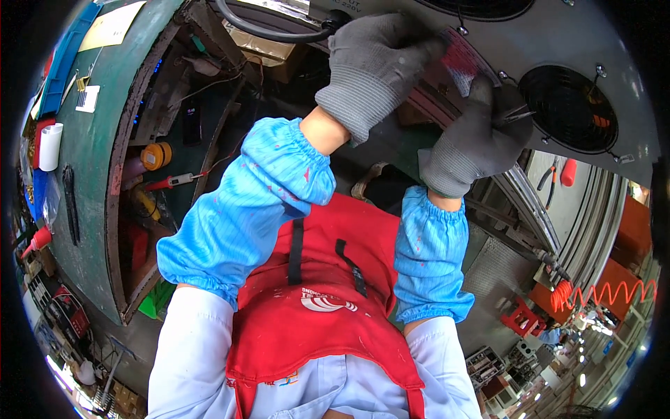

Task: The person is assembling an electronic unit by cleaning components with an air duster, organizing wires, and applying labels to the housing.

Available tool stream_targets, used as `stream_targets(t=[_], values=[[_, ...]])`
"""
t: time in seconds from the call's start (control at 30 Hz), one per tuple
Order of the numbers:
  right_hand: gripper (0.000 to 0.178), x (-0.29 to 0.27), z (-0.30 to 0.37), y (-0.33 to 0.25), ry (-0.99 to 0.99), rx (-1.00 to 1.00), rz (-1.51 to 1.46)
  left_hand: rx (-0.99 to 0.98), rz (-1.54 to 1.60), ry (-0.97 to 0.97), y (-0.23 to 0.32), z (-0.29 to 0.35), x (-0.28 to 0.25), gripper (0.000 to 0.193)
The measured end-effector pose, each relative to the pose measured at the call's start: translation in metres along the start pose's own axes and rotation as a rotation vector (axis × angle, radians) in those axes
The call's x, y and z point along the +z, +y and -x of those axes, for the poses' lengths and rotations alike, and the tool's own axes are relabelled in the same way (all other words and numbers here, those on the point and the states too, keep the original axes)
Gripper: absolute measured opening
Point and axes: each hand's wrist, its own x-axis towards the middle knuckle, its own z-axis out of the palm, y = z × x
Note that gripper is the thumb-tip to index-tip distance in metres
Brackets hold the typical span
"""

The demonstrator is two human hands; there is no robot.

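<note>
1. Panel (558,36) of gray metal spreads just beyond my hands, one round fan grille (569,112) lying to the right of my right-hand grip.
2. Red-and-white patterned patch (465,60), the piece between my hands, sits just past a raised finger of the right one; whether it is stuck to the panel or loose, I cannot tell.
3. Left hand (380,66), gloved in gray, arches left of the patch, its fingers blurred. I cannot tell whether they hold anything; the position probably helps steady that side.
4. Right hand (478,140) is closed round a slim metal tool (515,115), its points jutting right, likely turned aside to leave a finger free at the patch.
5. Pliers (548,180) lie nearer me and right of that grip, presumably parked within easy reach.
6. Dark cable (269,33) curves away left of my left hand, seemingly outside the space between my hands.
</note>
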Motion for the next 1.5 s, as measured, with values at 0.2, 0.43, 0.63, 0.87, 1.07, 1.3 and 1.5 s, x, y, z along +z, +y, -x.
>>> stream_targets(t=[0.2,0.43,0.63,0.87,1.07,1.3,1.5], values=[[0.019,0.0,0.001,-0.002,0.014,-0.022,0.069,-0.012,0.011,0.014,0.003,0.0,-0.001,0.025],[0.021,-0.006,0.0,-0.005,0.026,0.047,0.087,-0.048,-0.078,-0.012,0.013,0.003,0.003,0.024],[0.022,-0.014,0.007,-0.02,0.064,0.029,0.1,-0.194,0.02,0.02,-0.007,0.016,-0.018,0.032],[0.024,-0.048,0.005,-0.014,0.099,0.307,0.047,-0.603,0.712,-0.084,0.028,0.034,-0.034,0.027],[0.025,-0.064,0.007,-0.044,0.082,0.57,0.072,-0.81,1.382,-0.247,0.023,0.038,-0.007,0.029],[0.029,-0.085,0.022,-0.039,0.059,0.584,0.023,-0.886,1.207,-0.432,0.042,0.052,0.057,0.015],[0.026,-0.078,0.01,-0.062,-0.101,0.552,-0.04,-0.981,1.2,-0.479,0.026,0.064,0.049,0.02]])
